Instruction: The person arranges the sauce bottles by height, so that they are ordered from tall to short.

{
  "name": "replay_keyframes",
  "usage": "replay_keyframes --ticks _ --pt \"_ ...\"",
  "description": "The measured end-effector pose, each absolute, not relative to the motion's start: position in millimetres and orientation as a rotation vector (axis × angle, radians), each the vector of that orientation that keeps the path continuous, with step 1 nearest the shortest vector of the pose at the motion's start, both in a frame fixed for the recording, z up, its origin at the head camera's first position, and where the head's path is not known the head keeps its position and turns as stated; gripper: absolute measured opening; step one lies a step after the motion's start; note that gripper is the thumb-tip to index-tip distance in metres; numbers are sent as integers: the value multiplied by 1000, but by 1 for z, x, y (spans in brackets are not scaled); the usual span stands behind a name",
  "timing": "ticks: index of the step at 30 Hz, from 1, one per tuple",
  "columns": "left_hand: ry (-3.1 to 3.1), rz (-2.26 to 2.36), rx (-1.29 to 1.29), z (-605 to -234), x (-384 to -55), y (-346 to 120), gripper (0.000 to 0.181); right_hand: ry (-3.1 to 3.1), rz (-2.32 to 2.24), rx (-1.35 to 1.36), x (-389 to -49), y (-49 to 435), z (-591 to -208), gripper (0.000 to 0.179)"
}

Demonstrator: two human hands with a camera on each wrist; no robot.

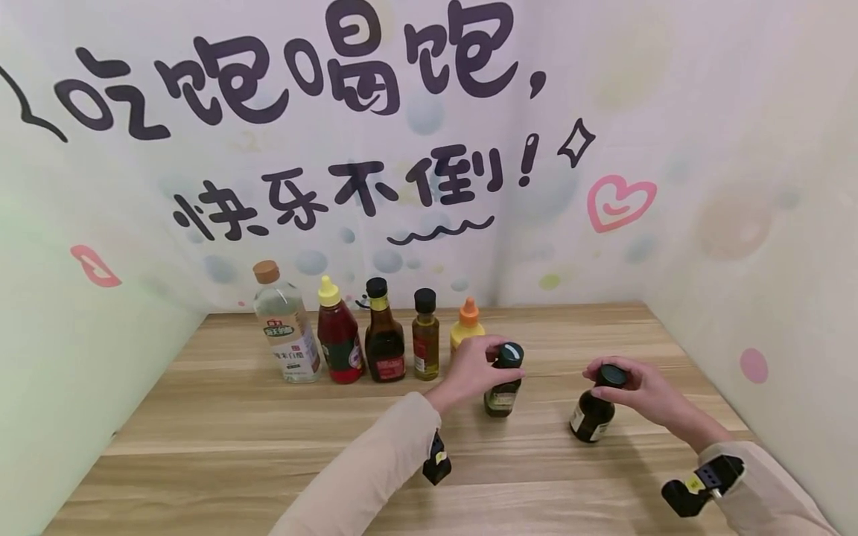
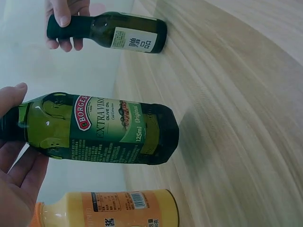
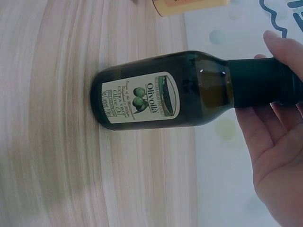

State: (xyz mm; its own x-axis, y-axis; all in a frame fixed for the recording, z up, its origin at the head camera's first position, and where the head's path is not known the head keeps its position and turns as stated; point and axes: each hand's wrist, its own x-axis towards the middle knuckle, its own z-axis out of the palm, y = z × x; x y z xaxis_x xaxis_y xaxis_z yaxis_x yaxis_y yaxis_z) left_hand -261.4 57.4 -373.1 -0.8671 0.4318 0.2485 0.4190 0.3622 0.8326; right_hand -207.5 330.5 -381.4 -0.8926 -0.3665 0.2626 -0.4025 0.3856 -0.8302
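My left hand grips a small green olive oil bottle around its dark cap and neck. Its Borges label faces the left wrist camera. Farther right, my right hand holds a dark olive oil bottle by the capped neck, thumb on one side and fingers on the other. An oval Olivoila label shows in the right wrist view. Both bottles are roughly upright; whether their bases touch the table I cannot tell. Behind my left hand, a yellow squeeze bottle with an orange tip is partly hidden.
Along the back left stand a clear vinegar bottle, a red sauce bottle with a yellow tip, a dark sauce bottle and a small oil bottle. A printed cloth hangs behind the table.
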Motion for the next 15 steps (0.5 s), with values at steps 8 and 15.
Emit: replay_keyframes --ticks 8,15 --pt "2655 1484 721 -367 -274 66 44 -2594 1572 696 -208 331 -382 27" --pt "2651 1547 778 -362 -285 72 38 -2600 1594 696 -208 332 -382 27"
